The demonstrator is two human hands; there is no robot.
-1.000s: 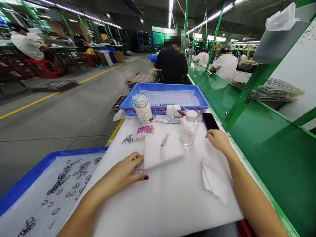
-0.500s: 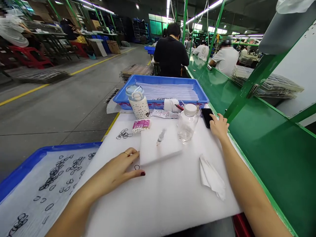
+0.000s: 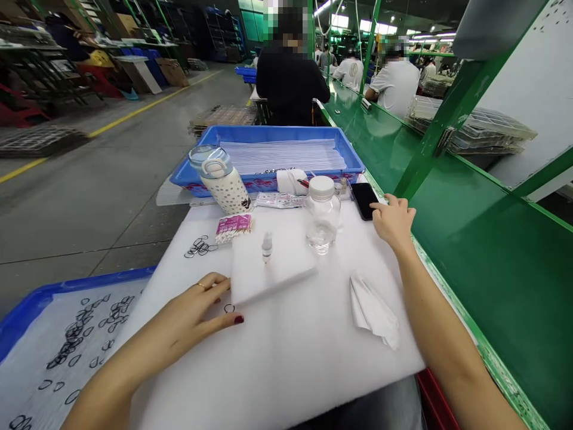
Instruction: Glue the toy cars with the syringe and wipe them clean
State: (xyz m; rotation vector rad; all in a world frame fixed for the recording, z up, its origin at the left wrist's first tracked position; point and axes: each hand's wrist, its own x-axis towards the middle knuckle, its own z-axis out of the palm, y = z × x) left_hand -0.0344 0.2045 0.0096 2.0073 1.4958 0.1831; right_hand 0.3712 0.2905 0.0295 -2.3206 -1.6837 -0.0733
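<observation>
My left hand [image 3: 197,310] lies flat on the white foam sheet [image 3: 286,358], fingers stretched out, beside a small black ring [image 3: 229,308] and the edge of a white foam block [image 3: 268,263]. A small vial [image 3: 267,246] stands on that block. My right hand [image 3: 394,222] rests further off at the right, its fingertips touching a black phone [image 3: 364,199]; it holds nothing. A clear bottle with a white cap [image 3: 321,215] stands between the block and the phone.
A blue tray [image 3: 27,310] with several black rings sits at the left. Another blue tray [image 3: 277,134] with white sheets stands behind, a dotted drinking bottle [image 3: 219,179] before it. Folded tissue [image 3: 373,310], a pink packet [image 3: 233,226], loose rings [image 3: 199,246]. Green conveyor [image 3: 447,239] on the right; people sit ahead.
My right hand has moved forward from beside the clear bottle to the phone. The left hand has stayed by the small ring. The view has tilted downward.
</observation>
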